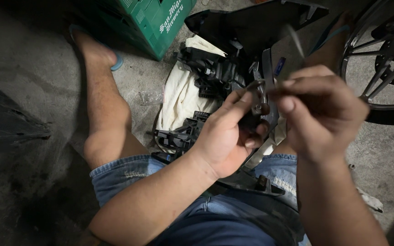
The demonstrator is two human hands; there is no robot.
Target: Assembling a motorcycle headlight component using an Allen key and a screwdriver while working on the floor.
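Left hand (226,136) grips small dark part (257,116); right hand (320,111) pinches its upright metal stem (261,93).

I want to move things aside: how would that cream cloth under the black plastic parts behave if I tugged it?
The cream cloth looks floppy: it lies creased and bunched on the concrete floor. It would probably drag, not slide cleanly, since the black plastic parts sit on it. They look loose and may tumble off.

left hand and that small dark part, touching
Touching: the head view shows the left hand wrapped around the small dark part, fingers closed on it.
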